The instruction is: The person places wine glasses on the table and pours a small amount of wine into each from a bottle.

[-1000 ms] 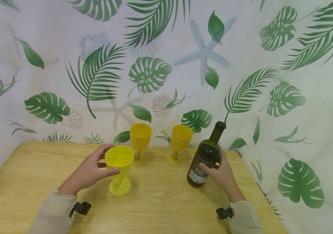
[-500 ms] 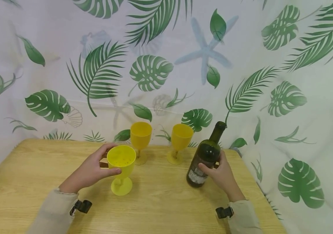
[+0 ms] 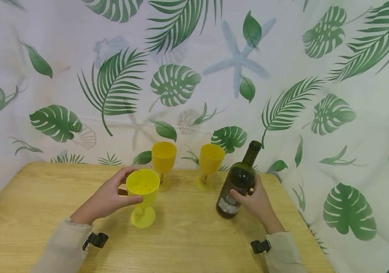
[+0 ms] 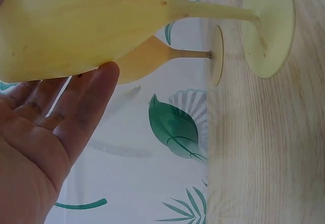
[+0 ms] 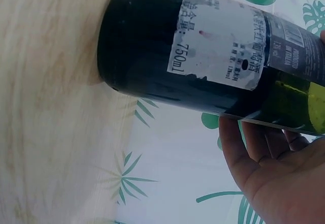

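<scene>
A bright yellow goblet stands upright left of the table's middle, its rim facing up. My left hand holds it by the bowl, thumb in front and fingers behind; the left wrist view shows the goblet's foot at the tabletop. On the right is a dark green wine bottle with a worn white label. My right hand grips its body from the right, thumb across the near side. The bottle's base is close to the tabletop; whether it touches I cannot tell. Its neck leans slightly right in the head view.
Two darker yellow goblets stand at the back edge of the wooden table: a left one just behind the held goblet, and a right one near the bottle. A leaf-printed white curtain rises behind and to the right.
The goblet in my left hand has shifted slightly to the right. The bottle and my right hand have shifted very slightly to the left. Both grips look the same.
</scene>
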The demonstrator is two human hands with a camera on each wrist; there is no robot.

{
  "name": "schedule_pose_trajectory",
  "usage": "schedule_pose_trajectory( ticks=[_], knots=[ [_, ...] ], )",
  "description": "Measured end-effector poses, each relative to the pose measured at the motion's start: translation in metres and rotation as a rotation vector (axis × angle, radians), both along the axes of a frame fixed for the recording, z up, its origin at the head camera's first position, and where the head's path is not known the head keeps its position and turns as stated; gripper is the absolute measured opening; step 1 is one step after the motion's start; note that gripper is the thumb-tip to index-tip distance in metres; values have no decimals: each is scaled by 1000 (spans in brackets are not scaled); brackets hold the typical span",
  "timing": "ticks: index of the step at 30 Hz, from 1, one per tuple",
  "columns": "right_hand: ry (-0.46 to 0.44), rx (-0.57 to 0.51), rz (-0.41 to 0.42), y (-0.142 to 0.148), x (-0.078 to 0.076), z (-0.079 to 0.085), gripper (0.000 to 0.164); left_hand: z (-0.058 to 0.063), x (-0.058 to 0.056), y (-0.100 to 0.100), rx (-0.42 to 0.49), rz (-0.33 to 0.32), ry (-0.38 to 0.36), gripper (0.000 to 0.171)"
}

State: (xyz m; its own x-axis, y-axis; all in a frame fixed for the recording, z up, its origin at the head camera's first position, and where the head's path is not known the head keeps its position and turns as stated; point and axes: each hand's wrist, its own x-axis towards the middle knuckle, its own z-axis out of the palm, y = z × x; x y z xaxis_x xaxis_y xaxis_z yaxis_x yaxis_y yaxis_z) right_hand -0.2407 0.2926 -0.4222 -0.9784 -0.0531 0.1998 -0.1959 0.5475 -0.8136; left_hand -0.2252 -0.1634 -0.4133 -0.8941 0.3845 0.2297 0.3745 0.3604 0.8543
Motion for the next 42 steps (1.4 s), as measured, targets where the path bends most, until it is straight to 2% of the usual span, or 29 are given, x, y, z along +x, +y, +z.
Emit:
schedule_pose_trajectory(
  ticks=[6,13,20,32,42],
  knots=[
    [11,-20,-12,-4,2,-1,83,-2,0,0,10,3,-4,78],
    [13,-97,-22,-14,1,-11,102,-3,1,-2,14,10,-5,79],
    [30,-100,-76,-18,0,-13,95,-1,2,-2,13,9,0,78],
    [42,-77,-141,-25,2,-11,96,1,4,1,13,16,-25,81],
    [63,-72,-129,-32,7,-9,91,-1,2,3,8,2,-21,81]
  ],
)
